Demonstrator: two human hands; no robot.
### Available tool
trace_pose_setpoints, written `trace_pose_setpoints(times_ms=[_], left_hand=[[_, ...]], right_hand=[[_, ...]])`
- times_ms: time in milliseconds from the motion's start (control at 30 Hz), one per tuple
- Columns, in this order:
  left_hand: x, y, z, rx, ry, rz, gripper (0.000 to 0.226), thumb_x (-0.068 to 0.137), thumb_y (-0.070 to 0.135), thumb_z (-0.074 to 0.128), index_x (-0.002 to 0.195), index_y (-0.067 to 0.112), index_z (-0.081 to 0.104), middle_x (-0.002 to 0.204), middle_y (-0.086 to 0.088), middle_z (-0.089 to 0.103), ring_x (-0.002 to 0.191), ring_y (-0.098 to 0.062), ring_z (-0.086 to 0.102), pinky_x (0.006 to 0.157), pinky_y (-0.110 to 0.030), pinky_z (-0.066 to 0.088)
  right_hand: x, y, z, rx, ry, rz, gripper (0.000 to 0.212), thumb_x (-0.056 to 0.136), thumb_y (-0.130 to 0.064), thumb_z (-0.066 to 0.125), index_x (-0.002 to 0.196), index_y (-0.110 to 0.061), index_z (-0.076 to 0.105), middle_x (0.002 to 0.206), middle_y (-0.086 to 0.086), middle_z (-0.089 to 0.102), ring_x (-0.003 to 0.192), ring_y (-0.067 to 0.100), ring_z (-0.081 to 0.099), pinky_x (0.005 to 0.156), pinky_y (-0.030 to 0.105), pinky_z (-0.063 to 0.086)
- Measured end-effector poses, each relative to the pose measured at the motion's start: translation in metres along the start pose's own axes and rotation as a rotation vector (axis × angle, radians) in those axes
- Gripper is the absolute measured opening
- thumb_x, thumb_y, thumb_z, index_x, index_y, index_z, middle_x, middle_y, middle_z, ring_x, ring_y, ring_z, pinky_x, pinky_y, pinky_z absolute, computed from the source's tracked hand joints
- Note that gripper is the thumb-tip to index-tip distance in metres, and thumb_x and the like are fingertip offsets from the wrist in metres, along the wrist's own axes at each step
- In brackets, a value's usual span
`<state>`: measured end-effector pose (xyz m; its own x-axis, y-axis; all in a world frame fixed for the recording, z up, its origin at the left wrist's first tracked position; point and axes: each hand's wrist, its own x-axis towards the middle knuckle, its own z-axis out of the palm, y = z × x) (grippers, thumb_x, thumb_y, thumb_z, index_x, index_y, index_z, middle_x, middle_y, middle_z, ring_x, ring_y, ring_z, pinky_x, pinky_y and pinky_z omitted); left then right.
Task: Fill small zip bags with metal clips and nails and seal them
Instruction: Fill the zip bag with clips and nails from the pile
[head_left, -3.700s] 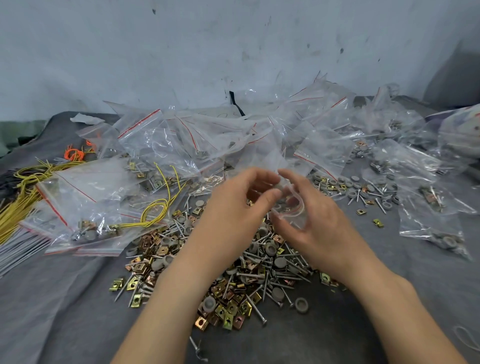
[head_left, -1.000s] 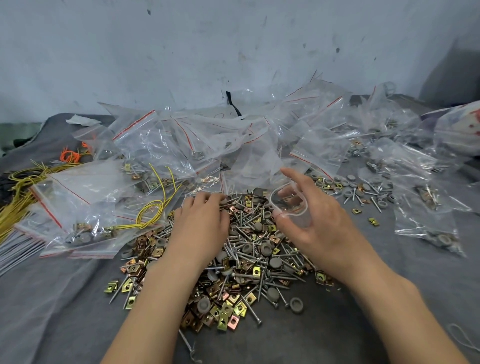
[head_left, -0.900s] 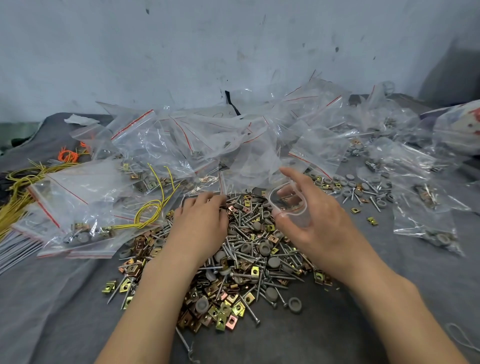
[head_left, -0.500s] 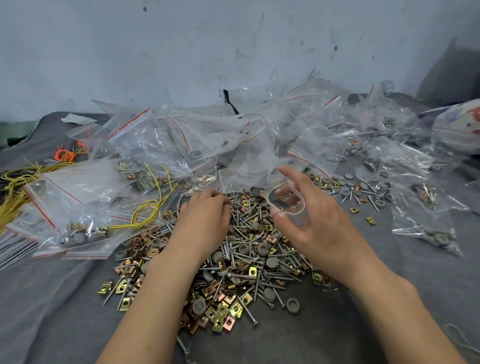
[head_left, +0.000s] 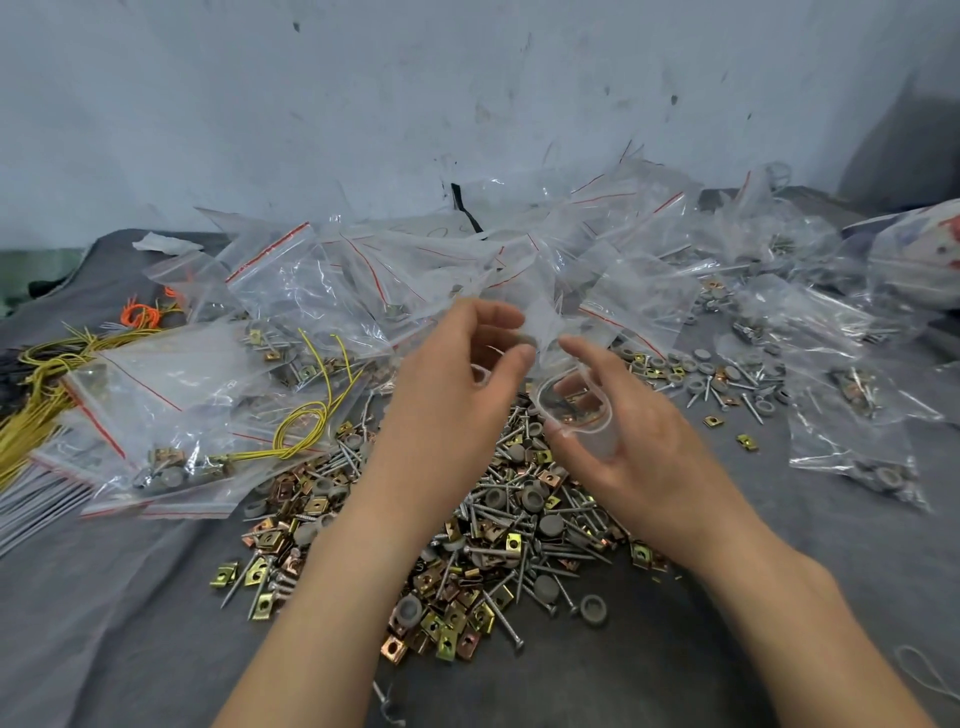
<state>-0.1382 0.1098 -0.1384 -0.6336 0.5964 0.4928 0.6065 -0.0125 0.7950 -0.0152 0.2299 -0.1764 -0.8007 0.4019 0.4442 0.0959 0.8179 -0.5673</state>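
Observation:
My right hand holds a small clear zip bag with its mouth held open, above a loose pile of gold metal clips, nails and grey caps on the grey cloth. My left hand is raised beside the bag's mouth, with thumb and fingers pinching a small grey cap; the cap is partly hidden by the fingers. A few pieces show through the bag's wall.
A heap of clear zip bags with red seal lines lies behind the pile. Filled bags and yellow wire sit left. More filled bags and scattered hardware lie right. A wall stands behind.
My left hand lifted off the pile and came up to the bag's mouth with a small piece pinched. My right hand kept the open bag almost in place.

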Motion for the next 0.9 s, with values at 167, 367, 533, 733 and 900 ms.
trace_pose_setpoints(times_ms=[167, 367, 533, 733, 900], left_hand=[[-0.007, 0.005, 0.009, 0.050, -0.135, 0.058, 0.008, 0.093, 0.026, 0.067, 0.098, 0.032, 0.066, 0.088, 0.023, 0.069, 0.084, 0.006, 0.064, 0.070, -0.005, 0.042], [0.000, 0.006, -0.011, 0.047, -0.072, 0.039, 0.011, 0.098, 0.033, 0.060, 0.107, 0.032, 0.065, 0.090, 0.016, 0.070, 0.082, 0.004, 0.063, 0.068, -0.007, 0.044], [0.001, -0.014, -0.034, 0.265, -0.131, -0.131, 0.020, 0.098, 0.037, 0.055, 0.115, 0.031, 0.062, 0.093, 0.015, 0.067, 0.080, 0.004, 0.061, 0.067, -0.017, 0.044], [-0.011, -0.035, -0.045, 0.689, -0.422, -0.246, 0.029, 0.099, 0.042, 0.049, 0.123, 0.029, 0.059, 0.098, 0.010, 0.062, 0.087, -0.006, 0.057, 0.080, -0.028, 0.047], [-0.019, -0.040, -0.047, 0.771, -0.562, -0.318, 0.034, 0.099, 0.046, 0.048, 0.128, 0.031, 0.056, 0.115, 0.004, 0.058, 0.104, -0.015, 0.053, 0.088, -0.031, 0.043]], right_hand=[[0.000, 0.000, 0.000, 0.010, 0.003, -0.005, 0.066, 0.090, -0.043, 0.060, 0.149, -0.024, 0.037, 0.127, -0.008, 0.061, 0.112, 0.013, 0.061, 0.097, 0.048, 0.048], [0.000, 0.002, 0.000, 0.020, 0.008, -0.004, 0.065, 0.091, -0.052, 0.054, 0.149, -0.031, 0.034, 0.119, -0.016, 0.060, 0.109, 0.007, 0.059, 0.098, 0.047, 0.048], [0.000, 0.004, 0.000, 0.028, 0.010, 0.010, 0.068, 0.087, -0.055, 0.050, 0.149, -0.033, 0.032, 0.122, -0.014, 0.061, 0.111, 0.006, 0.058, 0.100, 0.046, 0.047], [-0.001, 0.007, -0.001, 0.011, 0.015, 0.021, 0.065, 0.089, -0.054, 0.052, 0.147, -0.042, 0.028, 0.116, -0.022, 0.059, 0.107, -0.002, 0.056, 0.099, 0.044, 0.048], [-0.001, 0.005, -0.001, 0.010, 0.014, 0.011, 0.064, 0.089, -0.047, 0.057, 0.147, -0.039, 0.030, 0.113, -0.022, 0.058, 0.106, -0.002, 0.056, 0.099, 0.045, 0.049]])
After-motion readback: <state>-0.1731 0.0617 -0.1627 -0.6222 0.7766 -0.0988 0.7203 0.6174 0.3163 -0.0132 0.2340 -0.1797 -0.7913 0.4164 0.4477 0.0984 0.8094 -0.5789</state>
